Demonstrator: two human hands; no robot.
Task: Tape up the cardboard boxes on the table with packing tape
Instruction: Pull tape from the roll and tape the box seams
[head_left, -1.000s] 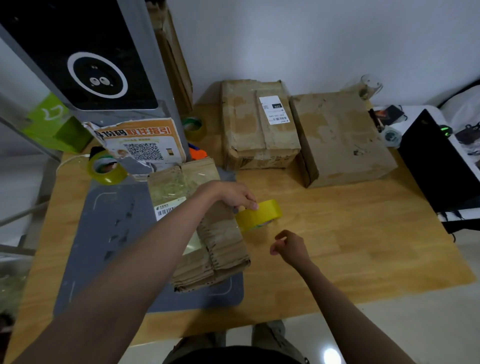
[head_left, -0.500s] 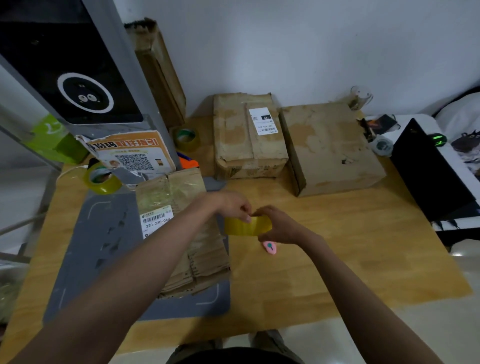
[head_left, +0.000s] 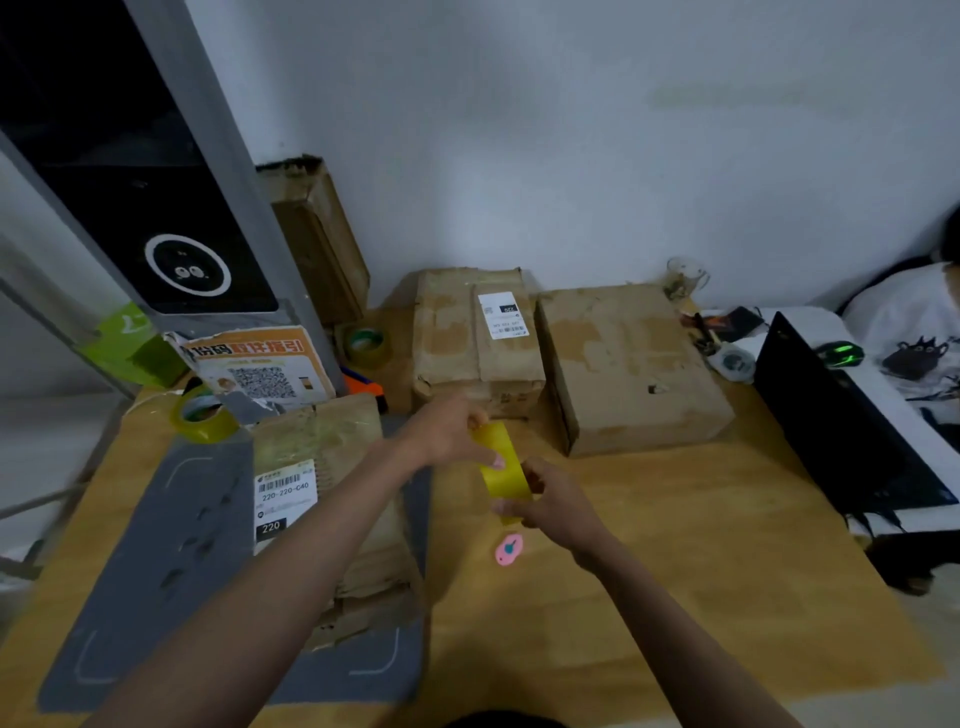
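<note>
Both hands hold 1 yellow tape roll (head_left: 503, 465) above the wooden table (head_left: 675, 571), just right of the near cardboard box (head_left: 337, 499) lying on the grey mat (head_left: 171, 561). The left hand (head_left: 447, 434) grips the roll's upper end, fingers curled over it. The right hand (head_left: 553, 501) pinches its lower end. The roll appears edge-on, its visible long axis running from upper left to lower right. Just below it, a small pink object (head_left: 508, 549) lies on the table. Beyond the roll, 2 further boxes (head_left: 631, 366) sit side by side against the wall.
</note>
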